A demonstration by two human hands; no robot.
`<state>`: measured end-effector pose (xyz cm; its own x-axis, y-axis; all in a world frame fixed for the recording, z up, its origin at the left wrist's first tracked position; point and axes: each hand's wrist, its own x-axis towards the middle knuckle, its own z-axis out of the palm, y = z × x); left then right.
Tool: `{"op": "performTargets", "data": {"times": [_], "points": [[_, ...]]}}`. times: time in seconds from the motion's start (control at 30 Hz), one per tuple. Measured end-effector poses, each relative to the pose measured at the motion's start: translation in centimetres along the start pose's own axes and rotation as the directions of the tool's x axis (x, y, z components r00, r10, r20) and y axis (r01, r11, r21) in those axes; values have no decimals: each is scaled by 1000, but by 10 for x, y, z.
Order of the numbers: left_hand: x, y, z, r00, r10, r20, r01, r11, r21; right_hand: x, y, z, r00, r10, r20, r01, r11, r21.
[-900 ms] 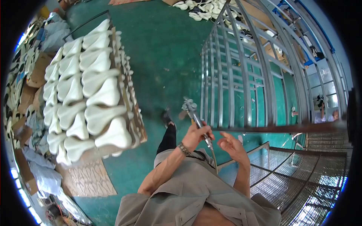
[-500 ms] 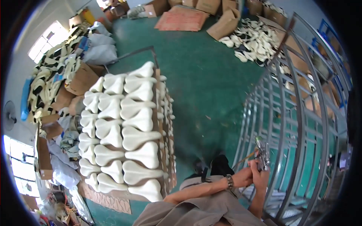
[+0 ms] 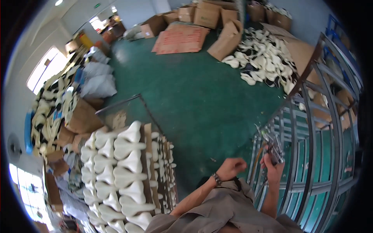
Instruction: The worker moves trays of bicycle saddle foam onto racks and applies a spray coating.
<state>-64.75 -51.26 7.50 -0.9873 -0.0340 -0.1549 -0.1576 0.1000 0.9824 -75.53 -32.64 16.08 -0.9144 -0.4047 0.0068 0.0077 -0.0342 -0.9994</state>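
My right hand (image 3: pixel 271 165) is wrapped round the handle of a shiny metal spray gun (image 3: pixel 276 147), held close to the metal rack on the right. A thin orange-brown hose (image 3: pixel 256 157) runs down beside the gun. My left hand (image 3: pixel 232 167), with a dark watch or bracelet at the wrist, hovers in front of my body, apart from the gun. Its fingers are loosely bent, and nothing shows in them. To my left stands a stack of cream, bone-shaped foam pieces (image 3: pixel 130 176) in rows, with brown cardboard sheets (image 3: pixel 147 155) between layers.
Grey metal racks (image 3: pixel 307 132) rise close on my right. A metal frame bar (image 3: pixel 145 106) sticks up behind the stack. Loose cream and black pieces (image 3: pixel 268 58) lie heaped at the far right, near cardboard boxes (image 3: pixel 208 14). Grey sacks (image 3: pixel 97 83) line the left wall. The floor (image 3: pixel 186 89) is green.
My left hand has come away from the right hand and moved left. The right hand has risen slightly with the spray gun. The view has tilted up, so the stack sits lower.
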Motion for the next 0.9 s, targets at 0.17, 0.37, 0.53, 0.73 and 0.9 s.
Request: {"op": "performTargets", "data": {"times": [0.17,0.37,0.53,0.73,0.9], "points": [[161,25,-21,935,334,-120,-350,925,-148,111,-25,6,991,-22,-130,23,1000,6],[308,12,35,394,249,885,-118,968,-219,187,-50,8,808,-265,-526,154,957,-246],[361,-8,48,43,203,978,-36,979,-202,200,-61,29,363,-244,-900,36,968,-248],[366,-55,17,-507,-42,861,-140,990,-34,181,-64,164,-409,-414,-813,2,891,-455],[325,-39,2,-761,206,615,-248,785,-568,173,-87,329,-726,-501,-470,-94,750,-655]]}}
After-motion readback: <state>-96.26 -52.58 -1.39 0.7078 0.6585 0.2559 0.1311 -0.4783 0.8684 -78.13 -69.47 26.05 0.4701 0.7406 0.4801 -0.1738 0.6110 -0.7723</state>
